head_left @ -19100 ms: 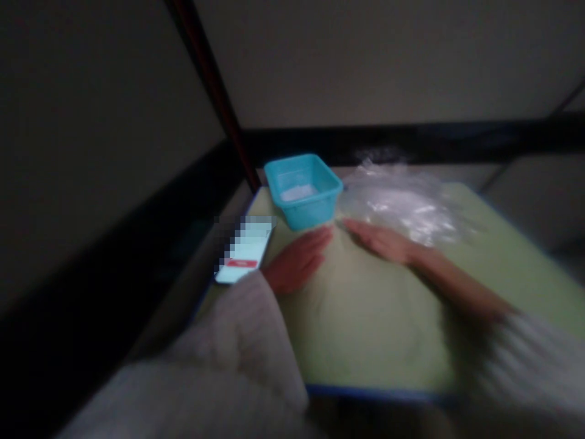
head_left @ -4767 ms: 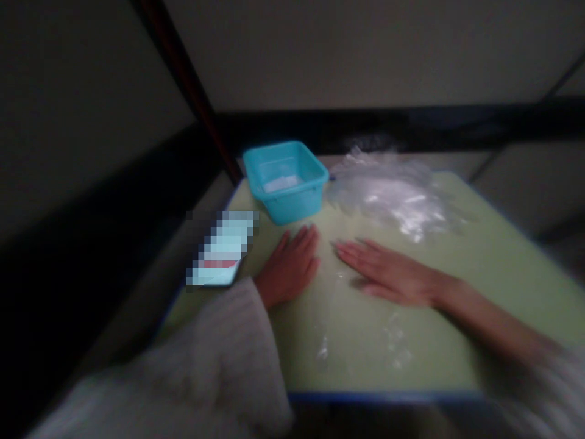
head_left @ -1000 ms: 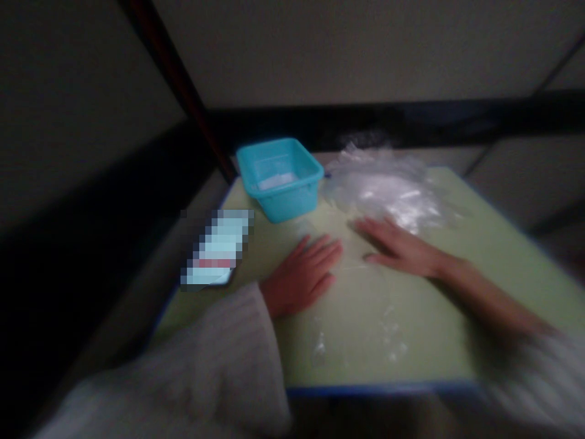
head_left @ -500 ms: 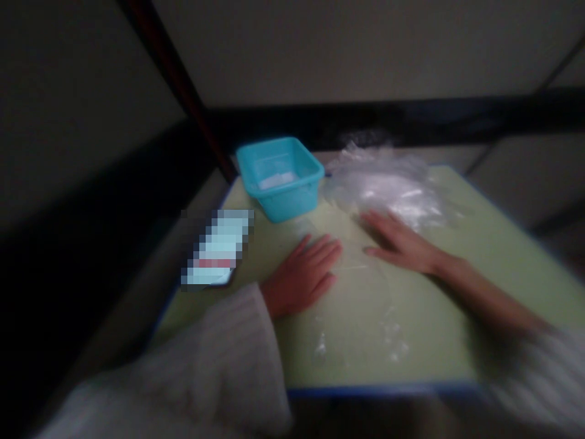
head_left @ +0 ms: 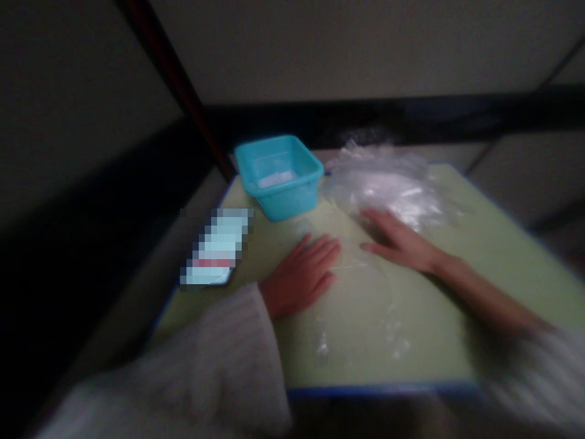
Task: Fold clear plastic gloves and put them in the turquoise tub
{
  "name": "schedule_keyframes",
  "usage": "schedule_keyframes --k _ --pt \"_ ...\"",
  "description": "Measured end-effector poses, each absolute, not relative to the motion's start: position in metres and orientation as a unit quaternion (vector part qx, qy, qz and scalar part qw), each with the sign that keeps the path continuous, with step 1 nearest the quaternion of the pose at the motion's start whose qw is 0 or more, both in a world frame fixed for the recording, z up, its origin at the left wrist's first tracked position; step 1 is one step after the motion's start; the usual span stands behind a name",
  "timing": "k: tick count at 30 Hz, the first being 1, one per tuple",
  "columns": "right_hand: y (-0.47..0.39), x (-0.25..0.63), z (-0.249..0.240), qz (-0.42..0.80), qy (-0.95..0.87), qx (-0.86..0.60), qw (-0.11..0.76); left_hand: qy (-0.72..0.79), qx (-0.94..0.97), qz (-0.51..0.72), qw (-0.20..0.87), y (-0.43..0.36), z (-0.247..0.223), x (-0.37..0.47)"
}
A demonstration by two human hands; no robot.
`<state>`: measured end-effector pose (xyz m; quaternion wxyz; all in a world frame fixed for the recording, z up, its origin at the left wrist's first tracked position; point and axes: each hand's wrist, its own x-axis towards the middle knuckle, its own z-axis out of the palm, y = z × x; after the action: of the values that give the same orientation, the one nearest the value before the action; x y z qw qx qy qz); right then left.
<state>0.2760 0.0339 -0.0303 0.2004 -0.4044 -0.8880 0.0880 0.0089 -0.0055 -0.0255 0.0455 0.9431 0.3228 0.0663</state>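
Observation:
A clear plastic bag lies spread flat on the pale green table, hard to see except for its shiny creases near the front edge. My left hand rests palm down on the bag's left side, fingers stretched out and thumb apart. Across from it, my right hand lies flat with its fingers extended, along the bag's upper right part. Its fingertips come close to a crumpled heap of clear plastic bags; whether they touch the heap I cannot tell. Neither hand grips anything.
A turquoise plastic basket with white pieces inside stands at the back left. Left of my left hand, a pixelated, phone-like flat object lies near the table's edge. A wall rises behind the table.
Both hands keep almost the same place and pose. The whole view has shifted very slightly; no object has visibly moved.

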Motion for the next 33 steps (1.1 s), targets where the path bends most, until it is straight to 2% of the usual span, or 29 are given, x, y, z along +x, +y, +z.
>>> schedule_keyframes --k 7,13,20,33 --pt "0.031 0.280 -0.028 0.110 -0.901 -0.382 0.176 0.330 0.940 0.067 0.049 -0.007 -0.024 0.010" --pt "0.030 0.282 -0.023 0.144 -0.893 -0.370 0.210 0.329 0.941 0.063 0.048 -0.007 -0.024 0.010" --pt "0.030 0.287 -0.023 0.150 -0.908 -0.362 0.147 0.332 0.940 0.059 0.057 -0.007 -0.023 0.010" --pt "0.028 0.299 -0.017 0.205 -0.912 -0.328 0.134 0.332 0.932 0.080 0.121 -0.006 -0.026 0.009"
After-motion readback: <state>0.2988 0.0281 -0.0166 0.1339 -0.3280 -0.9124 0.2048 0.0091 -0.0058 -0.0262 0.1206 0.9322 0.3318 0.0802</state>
